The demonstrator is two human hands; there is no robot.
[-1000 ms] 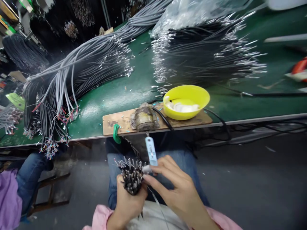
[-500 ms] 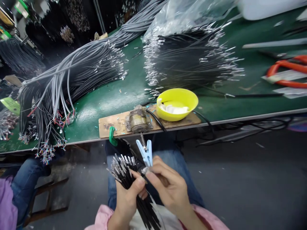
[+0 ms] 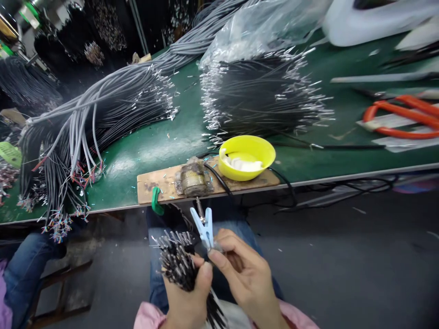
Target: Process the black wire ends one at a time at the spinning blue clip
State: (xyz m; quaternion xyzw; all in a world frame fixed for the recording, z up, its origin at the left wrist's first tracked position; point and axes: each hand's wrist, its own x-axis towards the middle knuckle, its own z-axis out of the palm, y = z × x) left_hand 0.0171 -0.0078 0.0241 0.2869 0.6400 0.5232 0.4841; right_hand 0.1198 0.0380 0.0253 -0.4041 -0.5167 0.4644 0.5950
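Note:
My left hand (image 3: 188,297) is wrapped round a bundle of black cables (image 3: 176,262), whose stripped, silvery ends point up and away from me. A light blue clothespin (image 3: 206,230) hangs from the shaft of a small motor (image 3: 194,179) at the table edge. Just below the clothespin's tip, my right hand (image 3: 245,274) is closed, thumb against fingers, on what looks like a silvery cable end. The fingers partly hide that end. Both hands are close together above my lap.
The motor sits on a wooden board (image 3: 146,183) with a green clamp (image 3: 157,201) and a yellow bowl (image 3: 247,169) holding something white. Behind lie black cables (image 3: 254,96) and grey cables (image 3: 103,87). Orange-handled scissors (image 3: 372,123) lie right. Someone's leg (image 3: 29,260) shows at left.
The view has shifted slightly. My left hand has tilted the bundle so more cut ends face me. My right fingertips have come closer to the clothespin's tip.

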